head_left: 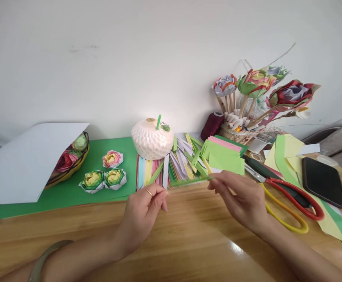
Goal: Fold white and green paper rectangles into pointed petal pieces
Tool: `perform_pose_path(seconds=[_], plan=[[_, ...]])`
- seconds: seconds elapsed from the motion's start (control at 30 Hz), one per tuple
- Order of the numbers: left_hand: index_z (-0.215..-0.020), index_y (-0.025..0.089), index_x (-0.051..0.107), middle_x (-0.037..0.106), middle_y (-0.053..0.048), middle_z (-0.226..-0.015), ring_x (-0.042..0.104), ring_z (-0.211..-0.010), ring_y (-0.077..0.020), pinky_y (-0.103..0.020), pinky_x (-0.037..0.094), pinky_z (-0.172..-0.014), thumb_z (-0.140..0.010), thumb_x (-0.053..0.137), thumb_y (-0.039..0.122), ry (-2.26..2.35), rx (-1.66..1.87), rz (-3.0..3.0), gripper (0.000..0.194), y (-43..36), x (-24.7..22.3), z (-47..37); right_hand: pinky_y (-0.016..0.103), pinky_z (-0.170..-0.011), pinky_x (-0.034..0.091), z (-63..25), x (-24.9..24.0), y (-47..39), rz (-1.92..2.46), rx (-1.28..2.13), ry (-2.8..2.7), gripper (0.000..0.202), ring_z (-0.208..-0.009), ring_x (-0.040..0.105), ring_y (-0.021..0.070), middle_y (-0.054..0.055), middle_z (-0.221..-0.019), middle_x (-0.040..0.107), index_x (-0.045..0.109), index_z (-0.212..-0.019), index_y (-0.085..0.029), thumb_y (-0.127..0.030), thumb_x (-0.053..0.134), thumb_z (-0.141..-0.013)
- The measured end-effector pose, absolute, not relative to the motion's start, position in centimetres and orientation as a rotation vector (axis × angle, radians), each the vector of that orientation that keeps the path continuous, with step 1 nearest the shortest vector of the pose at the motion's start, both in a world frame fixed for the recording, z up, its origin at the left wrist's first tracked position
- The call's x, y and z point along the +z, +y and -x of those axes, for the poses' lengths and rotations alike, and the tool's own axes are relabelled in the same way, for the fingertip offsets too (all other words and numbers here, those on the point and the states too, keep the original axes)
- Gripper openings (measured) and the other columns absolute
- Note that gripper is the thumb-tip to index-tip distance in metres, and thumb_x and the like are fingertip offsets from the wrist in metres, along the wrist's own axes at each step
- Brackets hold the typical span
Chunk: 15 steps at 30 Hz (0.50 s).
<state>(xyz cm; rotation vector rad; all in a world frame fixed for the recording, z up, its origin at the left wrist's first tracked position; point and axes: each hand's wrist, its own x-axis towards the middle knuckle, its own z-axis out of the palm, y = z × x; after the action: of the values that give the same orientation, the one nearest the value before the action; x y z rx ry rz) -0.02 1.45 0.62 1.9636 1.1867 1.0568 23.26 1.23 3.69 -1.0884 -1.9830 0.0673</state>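
A narrow green paper strip (190,181) is stretched between my two hands, just above the wooden table. My left hand (146,207) pinches its left end, and my right hand (240,197) pinches the other end. Right behind the strip lies a pile of folded paper strips (185,154) in green, lilac and yellow. Flat coloured strips (147,172) are laid side by side to the left of that pile. Green paper rectangles (224,154) are stacked behind my right hand, with pink sheets beneath.
Red- and yellow-handled scissors (294,196) lie by my right forearm, near a black phone (323,182). Paper flowers (256,84) stand at the back right beside a maroon thread spool (213,125). A white textured container (152,139), three folded paper lotuses (115,178) and a basket (83,162) sit leftward.
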Motion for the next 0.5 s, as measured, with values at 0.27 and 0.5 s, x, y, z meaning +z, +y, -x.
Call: perform_pose_path(seconds=[0.27,0.5], plan=[[-0.069,0.018,0.056,0.057,0.005,-0.055,0.054,-0.053,-0.0085,-0.018,0.041,-0.056,-0.092,0.045,0.023,1.13,1.037,-2.019,0.026,1.3,0.4,0.2,0.024,-0.051,0.046,-24.9,2.7,4.1,1.565,-0.328,-2.025,0.03,-0.056,0.065,0.0159,0.002,-0.069,0.071,0.066,-0.105,-0.019,-0.033,0.042,-0.095],[-0.071,0.017,0.059,0.057,0.005,-0.054,0.055,-0.052,-0.0086,-0.018,0.04,-0.055,-0.091,0.047,0.021,1.055,1.011,-2.13,0.023,1.3,0.2,0.0,0.042,-0.072,0.05,-29.4,1.1,4.9,1.849,-0.564,-2.161,0.041,-0.098,0.061,0.0344,0.018,-0.108,0.066,0.061,-0.108,-0.009,-0.04,0.039,-0.093]])
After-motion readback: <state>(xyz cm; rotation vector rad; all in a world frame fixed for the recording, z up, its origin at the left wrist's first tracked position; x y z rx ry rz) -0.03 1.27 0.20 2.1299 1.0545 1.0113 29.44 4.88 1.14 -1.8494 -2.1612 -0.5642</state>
